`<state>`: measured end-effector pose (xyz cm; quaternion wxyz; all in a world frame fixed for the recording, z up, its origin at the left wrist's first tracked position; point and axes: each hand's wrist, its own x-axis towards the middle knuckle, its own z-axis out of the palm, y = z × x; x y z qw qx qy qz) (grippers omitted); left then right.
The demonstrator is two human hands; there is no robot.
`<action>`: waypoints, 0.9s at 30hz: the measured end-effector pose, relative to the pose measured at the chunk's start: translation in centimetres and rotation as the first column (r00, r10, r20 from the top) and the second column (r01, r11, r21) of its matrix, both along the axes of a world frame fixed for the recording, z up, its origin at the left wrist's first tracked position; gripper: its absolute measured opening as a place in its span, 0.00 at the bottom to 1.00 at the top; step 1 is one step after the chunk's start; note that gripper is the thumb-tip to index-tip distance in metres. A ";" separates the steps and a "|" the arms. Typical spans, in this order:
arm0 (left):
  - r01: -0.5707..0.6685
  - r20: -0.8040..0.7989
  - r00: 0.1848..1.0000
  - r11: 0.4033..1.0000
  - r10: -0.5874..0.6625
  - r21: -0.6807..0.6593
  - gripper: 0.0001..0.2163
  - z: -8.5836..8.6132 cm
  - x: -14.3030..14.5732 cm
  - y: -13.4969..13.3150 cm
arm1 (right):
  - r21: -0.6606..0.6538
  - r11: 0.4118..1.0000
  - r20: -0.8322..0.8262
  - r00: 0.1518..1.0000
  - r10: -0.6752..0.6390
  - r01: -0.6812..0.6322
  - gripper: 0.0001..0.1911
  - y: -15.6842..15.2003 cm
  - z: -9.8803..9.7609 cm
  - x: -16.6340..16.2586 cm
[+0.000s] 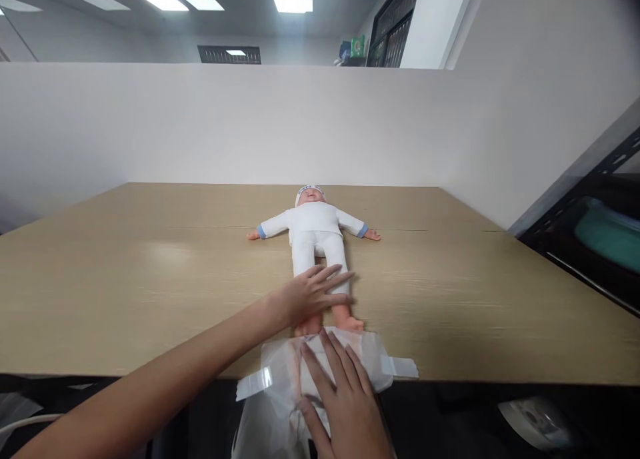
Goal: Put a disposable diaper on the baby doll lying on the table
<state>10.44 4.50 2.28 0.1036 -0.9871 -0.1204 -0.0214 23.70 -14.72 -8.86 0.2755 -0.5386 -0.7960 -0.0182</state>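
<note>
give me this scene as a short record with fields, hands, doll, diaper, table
left hand: flat across the doll's lower legs
right hand: palm down on the diaper
doll: on its back, arms spread, white suit and cap, feet toward the person
diaper: open, white, tabs out, hanging over the near edge by the doll's feet
table: light wood

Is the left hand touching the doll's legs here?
Touching. The head view shows the left hand lying flat across the doll's lower legs, fingers spread over them with no gap visible. The right hand rests on the diaper.
</note>
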 end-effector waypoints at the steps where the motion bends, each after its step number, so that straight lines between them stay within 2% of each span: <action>1: 0.051 0.002 0.999 0.998 -0.051 -0.019 0.32 0.1 0.2 0.3 | -0.004 1.000 -0.017 1.000 -0.015 0.015 0.42 0.0 -0.1 -0.1; 4: 0.155 0.057 0.987 0.982 -0.150 -0.106 0.16 0.6 0.5 1.1 | -0.037 0.999 -0.038 0.999 -0.029 0.028 0.43 0.2 0.0 -0.1; 7: 0.181 0.158 0.977 0.953 -0.145 -0.241 0.16 2.1 0.6 1.8 | -0.087 0.996 -0.014 1.000 0.020 -0.022 0.44 0.8 1.0 0.2; 12: 0.256 0.333 0.939 0.824 -0.088 -0.506 0.16 7.7 0.5 3.7 | -0.223 0.971 -0.014 0.996 0.084 -0.085 0.39 3.6 3.9 1.1; 15: 0.218 0.378 0.926 0.796 0.015 -0.565 0.14 10.9 0.2 5.2 | -0.330 0.935 -0.013 0.991 0.135 -0.132 0.34 6.8 5.4 1.5; 17: 0.188 0.400 0.913 0.787 0.081 -0.588 0.16 12.2 0.0 6.0 | -0.385 0.915 -0.010 0.991 0.130 -0.124 0.33 9.5 5.9 1.6; 23: 0.214 0.455 0.880 0.741 0.137 -0.636 0.15 13.7 -0.6 7.2 | -0.358 0.933 0.048 0.998 0.043 -0.023 0.34 17.8 5.4 0.8; 27: 0.210 0.449 0.885 0.751 0.127 -0.626 0.18 13.9 -1.0 7.3 | -0.227 0.974 0.038 0.999 0.013 -0.004 0.31 22.5 5.8 -0.4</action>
